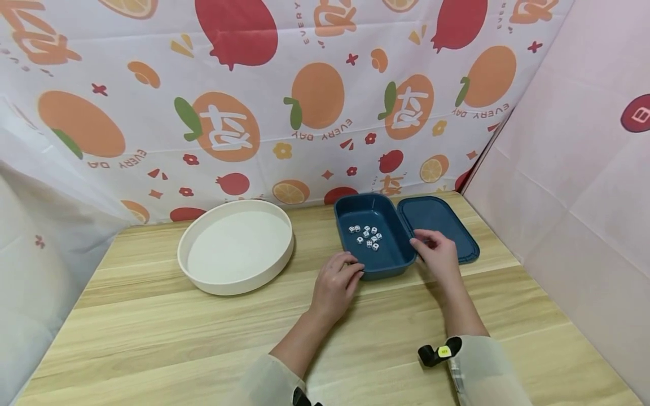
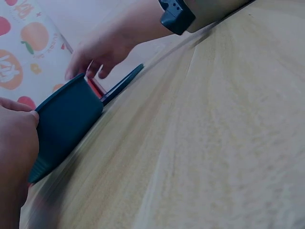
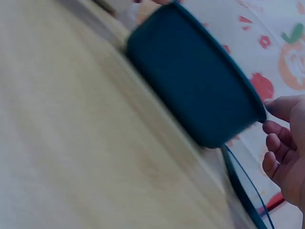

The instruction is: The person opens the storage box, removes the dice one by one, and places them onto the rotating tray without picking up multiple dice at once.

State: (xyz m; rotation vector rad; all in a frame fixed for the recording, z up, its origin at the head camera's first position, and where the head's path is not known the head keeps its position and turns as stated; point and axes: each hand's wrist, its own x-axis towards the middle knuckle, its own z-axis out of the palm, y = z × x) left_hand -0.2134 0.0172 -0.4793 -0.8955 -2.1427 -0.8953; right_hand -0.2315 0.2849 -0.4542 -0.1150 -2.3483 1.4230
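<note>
Box (image 1: 388, 272): dark blue, open-topped, on the desk (image 1: 203, 338) just right of the frame's centre; both your hands are on its rim.

Your left hand (image 1: 335, 282): pinching the rim at the box's lower-left corner in the frame.

Your right hand (image 1: 440, 254): pinching the rim at the lower-right corner, thumb on top, other fingers loosely bent outside the wall. Gripping both near corners probably keeps the box level and leaves your fingers out of its floor.

Dice (image 1: 366, 234): white, a loose cluster inside the box; its walls likely stop them rolling off.

Lid (image 1: 439, 225): dark blue, flat on the desk, right of the box, presumably set aside for an open top.

Tray (image 1: 233, 248): cream, round, shallow, left of centre, well apart from your hands.
</note>
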